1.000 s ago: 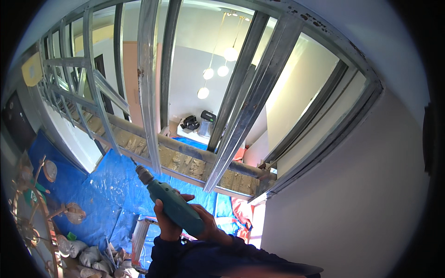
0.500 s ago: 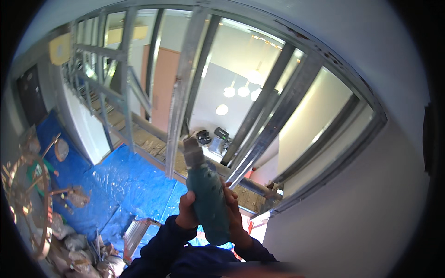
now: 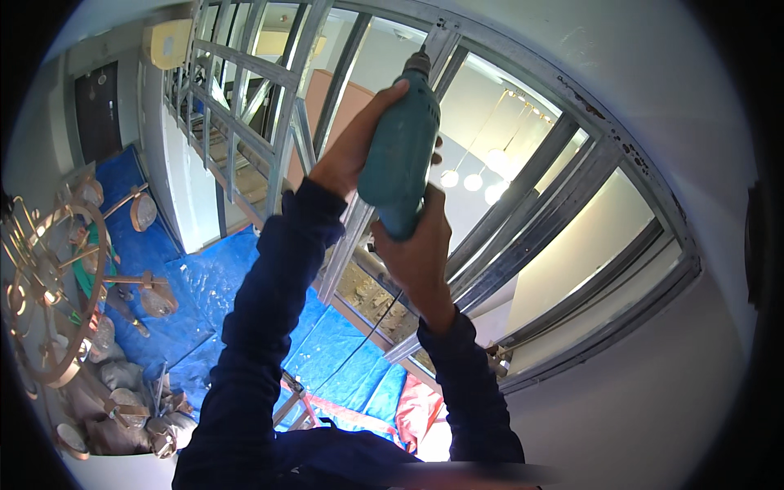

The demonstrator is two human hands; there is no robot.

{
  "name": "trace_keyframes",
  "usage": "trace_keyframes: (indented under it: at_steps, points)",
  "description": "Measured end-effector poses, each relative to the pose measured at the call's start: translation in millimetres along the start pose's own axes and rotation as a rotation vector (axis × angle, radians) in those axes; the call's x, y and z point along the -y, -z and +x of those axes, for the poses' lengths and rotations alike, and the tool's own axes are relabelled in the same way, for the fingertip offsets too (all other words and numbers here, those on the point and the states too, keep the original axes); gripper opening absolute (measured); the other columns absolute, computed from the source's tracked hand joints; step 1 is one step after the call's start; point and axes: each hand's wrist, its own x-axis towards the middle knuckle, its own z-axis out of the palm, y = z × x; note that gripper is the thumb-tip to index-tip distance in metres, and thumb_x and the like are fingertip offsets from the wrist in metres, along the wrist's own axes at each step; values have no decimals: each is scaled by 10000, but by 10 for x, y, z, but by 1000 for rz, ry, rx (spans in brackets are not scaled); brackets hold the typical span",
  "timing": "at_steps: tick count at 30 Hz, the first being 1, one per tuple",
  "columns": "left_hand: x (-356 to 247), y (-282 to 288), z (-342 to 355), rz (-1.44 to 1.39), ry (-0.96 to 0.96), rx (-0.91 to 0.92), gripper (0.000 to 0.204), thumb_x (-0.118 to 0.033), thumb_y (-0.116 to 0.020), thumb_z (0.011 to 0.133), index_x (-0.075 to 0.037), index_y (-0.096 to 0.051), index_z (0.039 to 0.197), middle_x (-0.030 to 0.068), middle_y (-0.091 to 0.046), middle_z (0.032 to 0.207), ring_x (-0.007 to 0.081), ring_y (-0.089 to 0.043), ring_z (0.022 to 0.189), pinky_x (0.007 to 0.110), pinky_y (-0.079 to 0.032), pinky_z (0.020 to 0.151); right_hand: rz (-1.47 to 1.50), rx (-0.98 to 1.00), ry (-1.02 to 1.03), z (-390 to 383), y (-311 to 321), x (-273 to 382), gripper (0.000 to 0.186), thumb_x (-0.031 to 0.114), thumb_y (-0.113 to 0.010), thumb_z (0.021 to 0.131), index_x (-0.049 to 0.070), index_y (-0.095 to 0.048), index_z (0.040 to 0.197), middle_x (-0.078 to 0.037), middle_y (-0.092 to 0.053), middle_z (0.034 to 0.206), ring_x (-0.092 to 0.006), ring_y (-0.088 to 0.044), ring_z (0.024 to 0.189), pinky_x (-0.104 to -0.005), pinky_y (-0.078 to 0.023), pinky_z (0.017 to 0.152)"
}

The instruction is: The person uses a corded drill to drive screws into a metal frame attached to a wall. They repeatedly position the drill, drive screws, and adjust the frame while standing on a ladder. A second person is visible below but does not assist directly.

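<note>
A teal power drill [image 3: 400,155] is raised in front of me, its chuck end up and its bit reaching the top of a metal stud [image 3: 441,41]. Whether the tip touches the metal, I cannot tell. My left hand [image 3: 351,151] wraps the drill's body from the left, with its thumb near the chuck. Lower down, my right hand [image 3: 420,253] is closed round the grip end. The fingers on the far side of the drill are partly hidden. A dark cord [image 3: 359,347] hangs below.
Metal studs [image 3: 523,220] form an open wall frame ahead, with hanging globe lights [image 3: 473,182] beyond. A round chandelier [image 3: 102,261] hangs at left above filled bags [image 3: 122,376]. Blue tarp [image 3: 216,278] covers the floor, where a person in green [image 3: 84,269] is partly visible.
Both hands have lifted the drill up and away from me, toward the top of the frame. My arms are now stretched out, and my right hand has shifted to its lower end.
</note>
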Motion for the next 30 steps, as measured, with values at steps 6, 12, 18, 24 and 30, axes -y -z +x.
trace_keyframes:
  at_steps: [6, 12, 18, 24, 30]
  points:
    - [-344, 11, 337, 130, -32, 20, 566, -557, -596, 935, -37, -659, 1150, 216, -699, 1016, 299, -712, 840, 382, -607, 769, -28, -94, -4, 465, -195, -7, 543, 64, -752, 744, -44, -474, 1198, -284, -654, 944, -481, -681, 869, -495, -543, 770]
    - [-438, 130, 550, 131, -26, 62, 610, -588, -599, 909, -25, -662, 1134, 198, -690, 998, 288, -695, 796, 387, -604, 760, -24, -92, -35, 611, -224, 26, 538, 71, -760, 751, -41, -475, 1193, -293, -648, 1009, -483, -673, 917, -511, -535, 795]
    - [-388, 202, 581, 117, -12, 41, 619, -589, -584, 914, -7, -657, 1110, 188, -683, 948, 278, -686, 776, 382, -602, 763, -48, -65, -57, 603, -229, 10, 544, 86, -776, 747, -40, -477, 1183, -284, -643, 993, -476, -672, 909, -510, -533, 796]
    - [-384, 201, 607, 141, -8, 52, 621, -590, -572, 921, -2, -659, 1102, 198, -685, 949, 277, -686, 775, 390, -600, 758, -45, -68, -39, 613, -247, -51, 545, 86, -775, 748, -35, -474, 1186, -283, -640, 991, -473, -672, 906, -518, -532, 797]
    - [-394, 273, 669, 86, 38, 84, 618, -577, -565, 931, 7, -662, 1111, 208, -690, 960, 285, -691, 784, 395, -599, 757, -56, -90, -34, 612, -277, -63, 553, 89, -780, 752, -29, -475, 1198, -287, -644, 1008, -475, -675, 918, -512, -537, 800]
